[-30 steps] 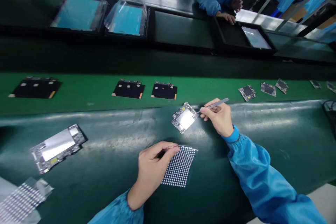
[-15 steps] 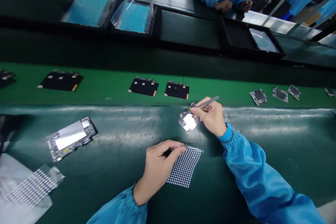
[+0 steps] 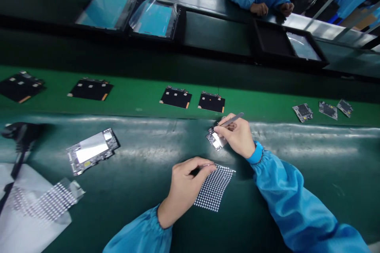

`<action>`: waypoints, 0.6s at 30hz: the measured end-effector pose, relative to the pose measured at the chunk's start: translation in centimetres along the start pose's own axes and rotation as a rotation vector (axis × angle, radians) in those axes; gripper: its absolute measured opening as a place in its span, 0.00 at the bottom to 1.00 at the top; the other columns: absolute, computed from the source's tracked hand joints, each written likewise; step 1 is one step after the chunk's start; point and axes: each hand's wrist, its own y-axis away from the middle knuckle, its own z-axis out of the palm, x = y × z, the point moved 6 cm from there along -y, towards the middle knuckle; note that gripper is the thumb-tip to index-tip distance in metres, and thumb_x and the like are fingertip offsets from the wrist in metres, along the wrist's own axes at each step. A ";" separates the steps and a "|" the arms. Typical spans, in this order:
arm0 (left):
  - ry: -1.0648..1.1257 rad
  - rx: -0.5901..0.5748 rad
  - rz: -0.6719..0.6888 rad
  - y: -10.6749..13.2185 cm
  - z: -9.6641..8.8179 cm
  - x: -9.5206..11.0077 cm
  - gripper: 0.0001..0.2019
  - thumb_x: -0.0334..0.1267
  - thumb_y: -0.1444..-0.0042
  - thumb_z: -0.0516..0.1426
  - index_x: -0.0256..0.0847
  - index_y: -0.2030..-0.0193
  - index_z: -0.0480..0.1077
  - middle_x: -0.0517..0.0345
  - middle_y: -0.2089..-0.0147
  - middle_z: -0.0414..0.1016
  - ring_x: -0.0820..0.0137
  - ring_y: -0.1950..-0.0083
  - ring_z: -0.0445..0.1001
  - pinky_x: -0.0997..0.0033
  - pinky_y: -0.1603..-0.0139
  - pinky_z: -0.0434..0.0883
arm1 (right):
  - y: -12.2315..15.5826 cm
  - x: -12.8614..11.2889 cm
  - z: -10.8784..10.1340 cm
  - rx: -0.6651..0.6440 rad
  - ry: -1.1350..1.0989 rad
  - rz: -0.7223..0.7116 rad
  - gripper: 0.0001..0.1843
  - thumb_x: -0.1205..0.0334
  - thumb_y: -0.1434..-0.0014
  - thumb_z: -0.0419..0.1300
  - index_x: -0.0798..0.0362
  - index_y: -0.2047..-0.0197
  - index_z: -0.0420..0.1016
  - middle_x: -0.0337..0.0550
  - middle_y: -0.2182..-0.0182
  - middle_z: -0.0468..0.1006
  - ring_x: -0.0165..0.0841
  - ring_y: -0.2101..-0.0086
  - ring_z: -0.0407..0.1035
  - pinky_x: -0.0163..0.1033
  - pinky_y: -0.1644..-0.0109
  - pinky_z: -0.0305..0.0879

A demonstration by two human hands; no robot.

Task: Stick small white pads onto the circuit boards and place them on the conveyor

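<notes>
My right hand (image 3: 237, 136) is closed on metal tweezers (image 3: 234, 118), their tip down on a small circuit board (image 3: 214, 139) with a shiny shield that lies on the dark green bench. The hand covers the board's right part. My left hand (image 3: 187, 185) is pinched on the upper left edge of a sheet of white dot stickers (image 3: 215, 187) and holds it against the bench. Both sleeves are blue.
A second shielded board (image 3: 92, 151) lies to the left, with another sticker sheet (image 3: 47, 203) on white paper. Black boards (image 3: 176, 97) and small boards (image 3: 303, 111) ride the green conveyor (image 3: 252, 104). Trays (image 3: 103, 12) stand beyond. Another person's hands (image 3: 259, 8) rest at the far side.
My right hand has slid left over the small board, covering more of it, with the tweezers' tip now on it. The view has shifted, so everything sits further right. My left hand keeps its pinch.
</notes>
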 end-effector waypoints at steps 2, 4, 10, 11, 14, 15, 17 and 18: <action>0.003 -0.005 -0.008 0.1 0.0 -0.1 0.05 0.32 0.45 0.65 0.44 0.70 0.82 0.63 0.71 0.85 0.71 0.71 0.82 0.77 0.67 0.78 | 0.0 0.2 0.0 0.012 0.023 -0.006 0.09 0.60 0.46 0.69 0.52 0.68 0.73 0.37 0.78 0.76 0.31 0.76 0.71 0.37 0.72 0.66; 0.005 -0.006 -0.013 0.1 0.0 -0.1 0.05 0.31 0.45 0.65 0.44 0.70 0.82 0.63 0.71 0.85 0.71 0.70 0.82 0.78 0.67 0.78 | 0.0 0.3 -0.1 0.018 0.045 -0.014 0.09 0.60 0.46 0.69 0.52 0.68 0.73 0.37 0.78 0.76 0.31 0.76 0.71 0.37 0.73 0.66; 0.008 -0.001 -0.013 0.0 0.0 0.0 0.05 0.31 0.46 0.66 0.45 0.70 0.82 0.65 0.72 0.84 0.73 0.71 0.82 0.80 0.67 0.77 | 0.6 -0.5 0.1 -0.019 0.114 -0.108 0.05 0.62 0.43 0.68 0.52 0.69 0.77 0.38 0.74 0.79 0.30 0.75 0.72 0.36 0.71 0.66; 0.010 0.001 -0.013 -0.1 0.0 0.0 0.05 0.31 0.46 0.66 0.45 0.70 0.82 0.65 0.72 0.84 0.73 0.71 0.82 0.80 0.67 0.77 | 0.8 -0.7 0.1 -0.026 0.125 -0.127 0.05 0.62 0.43 0.68 0.52 0.69 0.78 0.39 0.72 0.80 0.30 0.74 0.72 0.36 0.71 0.65; 0.014 0.002 -0.020 0.0 0.0 0.0 0.05 0.31 0.46 0.66 0.45 0.70 0.82 0.64 0.71 0.84 0.72 0.71 0.82 0.80 0.67 0.78 | 1.1 -1.0 0.1 -0.032 0.131 -0.158 0.05 0.62 0.42 0.68 0.52 0.69 0.80 0.40 0.70 0.81 0.29 0.74 0.72 0.36 0.71 0.66; 0.014 0.001 -0.022 0.0 0.0 0.0 0.05 0.32 0.46 0.66 0.45 0.70 0.82 0.64 0.71 0.84 0.72 0.71 0.82 0.79 0.67 0.78 | 1.1 -1.0 0.0 -0.034 0.125 -0.160 0.04 0.62 0.42 0.68 0.53 0.68 0.81 0.40 0.70 0.81 0.30 0.74 0.72 0.36 0.71 0.66; 0.013 -0.001 -0.022 0.0 0.0 0.1 0.05 0.32 0.46 0.66 0.45 0.70 0.82 0.64 0.72 0.84 0.72 0.71 0.82 0.79 0.67 0.78 | 1.1 -0.9 0.0 -0.032 0.108 -0.157 0.04 0.62 0.43 0.69 0.53 0.67 0.81 0.40 0.70 0.81 0.30 0.74 0.72 0.36 0.71 0.67; 0.013 -0.002 -0.021 0.0 0.0 0.1 0.05 0.32 0.46 0.66 0.45 0.70 0.82 0.64 0.72 0.84 0.72 0.71 0.82 0.79 0.67 0.78 | 1.1 -0.8 -0.1 -0.028 0.099 -0.154 0.04 0.62 0.43 0.69 0.53 0.67 0.81 0.40 0.71 0.81 0.30 0.74 0.72 0.36 0.71 0.67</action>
